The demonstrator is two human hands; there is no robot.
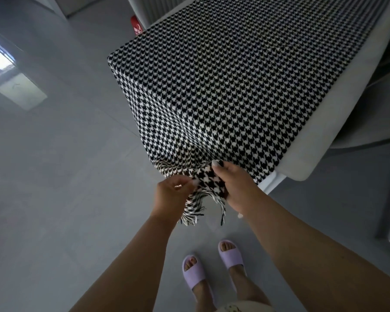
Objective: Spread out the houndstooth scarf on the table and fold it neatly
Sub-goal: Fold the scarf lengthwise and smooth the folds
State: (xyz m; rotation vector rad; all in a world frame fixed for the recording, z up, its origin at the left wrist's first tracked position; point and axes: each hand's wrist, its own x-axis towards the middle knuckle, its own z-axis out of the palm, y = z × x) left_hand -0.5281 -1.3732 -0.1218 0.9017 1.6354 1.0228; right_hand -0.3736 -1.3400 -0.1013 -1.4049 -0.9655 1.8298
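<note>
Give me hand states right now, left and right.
Left hand: closed, pinching the fringed end of the houndstooth scarf.
Right hand: closed, gripping the same end.

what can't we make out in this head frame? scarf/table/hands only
- houndstooth scarf: far end cut off by the top edge of the head view, full length unknown.
- table: top almost wholly covered by the scarf; only a white strip shows along one side.
- Scarf's fringed near end: bunched between left hand and right hand, so its corners are hidden.
- Right hand's fingers: mostly under the cloth.
</note>
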